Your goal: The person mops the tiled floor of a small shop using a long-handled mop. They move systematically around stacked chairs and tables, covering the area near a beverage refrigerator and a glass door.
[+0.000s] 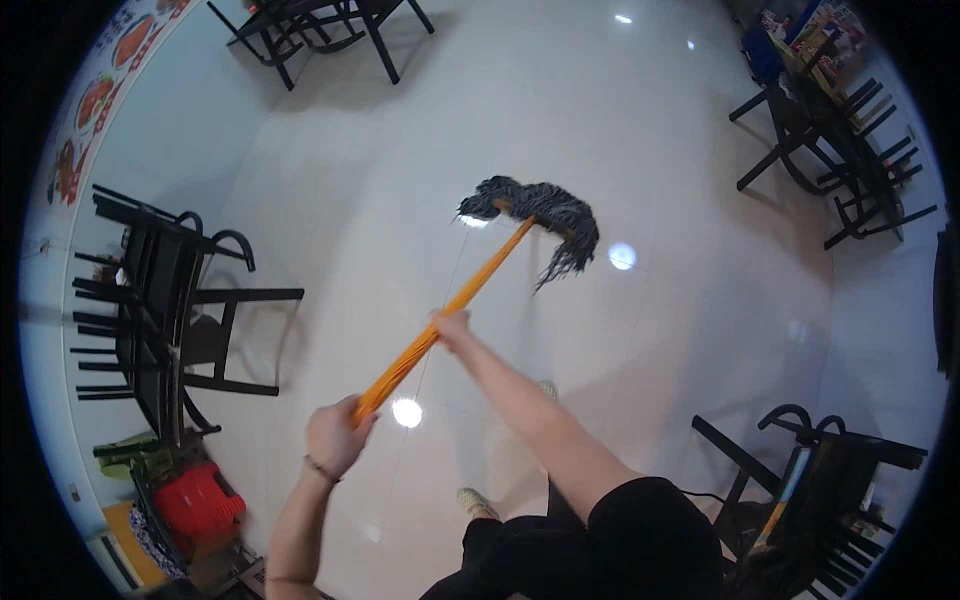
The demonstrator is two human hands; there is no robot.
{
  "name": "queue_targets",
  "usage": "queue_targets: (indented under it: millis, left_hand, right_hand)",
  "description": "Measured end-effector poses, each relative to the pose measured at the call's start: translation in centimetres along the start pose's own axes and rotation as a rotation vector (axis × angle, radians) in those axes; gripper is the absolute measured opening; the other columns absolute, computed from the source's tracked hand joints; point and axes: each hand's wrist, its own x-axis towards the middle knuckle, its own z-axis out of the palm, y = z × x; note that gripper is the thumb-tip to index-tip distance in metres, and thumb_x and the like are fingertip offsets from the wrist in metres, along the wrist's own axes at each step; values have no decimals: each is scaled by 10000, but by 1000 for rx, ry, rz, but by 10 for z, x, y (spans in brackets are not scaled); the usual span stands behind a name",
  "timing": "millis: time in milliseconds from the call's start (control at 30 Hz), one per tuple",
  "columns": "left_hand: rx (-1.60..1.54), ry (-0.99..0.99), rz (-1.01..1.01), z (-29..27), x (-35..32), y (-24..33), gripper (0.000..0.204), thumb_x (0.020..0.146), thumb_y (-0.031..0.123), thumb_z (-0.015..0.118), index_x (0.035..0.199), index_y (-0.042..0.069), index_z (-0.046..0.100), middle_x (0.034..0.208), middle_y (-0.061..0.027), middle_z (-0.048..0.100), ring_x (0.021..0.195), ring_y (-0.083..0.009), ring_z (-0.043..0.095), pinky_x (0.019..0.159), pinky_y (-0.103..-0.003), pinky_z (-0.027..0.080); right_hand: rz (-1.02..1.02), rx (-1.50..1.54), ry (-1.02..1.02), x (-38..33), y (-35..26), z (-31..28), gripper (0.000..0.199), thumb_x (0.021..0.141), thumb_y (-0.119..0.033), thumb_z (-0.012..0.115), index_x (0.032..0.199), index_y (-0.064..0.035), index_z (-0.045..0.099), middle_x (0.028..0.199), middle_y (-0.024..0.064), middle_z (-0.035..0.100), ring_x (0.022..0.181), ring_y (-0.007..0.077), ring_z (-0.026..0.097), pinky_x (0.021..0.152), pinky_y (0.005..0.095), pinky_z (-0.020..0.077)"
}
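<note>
A mop with an orange handle [485, 275] stretches from lower left to upper right in front of me. Its dark grey string head [555, 208] lies spread in a curved shape over the glossy tiles. My left hand [338, 437] is wrapped round the handle near its top end. Further down, about midway along the pole, my right hand [452, 330] grips it too. Both hands are closed, with the fingers partly hidden behind the pole and the hands themselves.
Black tables with chairs stacked on them stand at the left [160, 310], right [830, 150], far left [320, 25] and near right [810, 490]. A red plastic item [198, 500] is at lower left. My shoes stand on the pale tiled floor [400, 190], which reflects lights.
</note>
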Motion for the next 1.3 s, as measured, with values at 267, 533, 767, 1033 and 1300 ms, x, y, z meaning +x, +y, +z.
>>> queue_targets:
  millis: [267, 533, 767, 1033, 1300]
  left_hand:
    - [-476, 198, 48, 157, 110, 143, 229, 741, 171, 557, 885, -6, 554, 648, -162, 558, 533, -287, 540, 502, -344, 433]
    - [-985, -86, -212, 198, -63, 113, 327, 795, 144, 516, 1078, -17, 489, 649, -7, 516, 458, -38, 426, 418, -166, 371]
    - [-964, -155, -310, 204, -205, 104, 322, 780, 100, 537, 1071, -31, 492, 637, 2, 515, 464, -44, 441, 418, -182, 379]
    - [-592, -96, -56, 191, -282, 119, 327, 774, 83, 537, 1065, -56, 486, 669, -41, 547, 479, -59, 463, 433, -188, 391]
    - [-1665, -772, -727, 136, -250, 227, 400, 804, 61, 455, 1190, 56, 353, 897, -104, 519, 578, -108, 477, 443, -190, 382]
  right_hand:
    - [-57, -334, 257, 112, -157, -173, 245, 686, -99, 520, 860, 50, 431, 738, 158, 544, 589, 268, 551, 514, 357, 465]
    - [-39, -577, 315, -50, -77, -211, 491, 699, -81, 511, 1082, 37, 227, 1070, 254, 420, 992, 367, 448, 839, 385, 391]
    - [76, -490, 209, -161, 20, -251, 479, 697, -31, 491, 1079, 40, 211, 1062, 243, 406, 983, 340, 453, 829, 354, 390]
    - [231, -313, 170, -228, 71, -298, 481, 707, -54, 503, 1077, 48, 212, 1037, 233, 427, 955, 313, 477, 770, 352, 429]
    - [310, -78, 118, -231, 37, -366, 442, 732, -89, 463, 1054, 86, 217, 886, 232, 523, 709, 299, 575, 652, 356, 471]
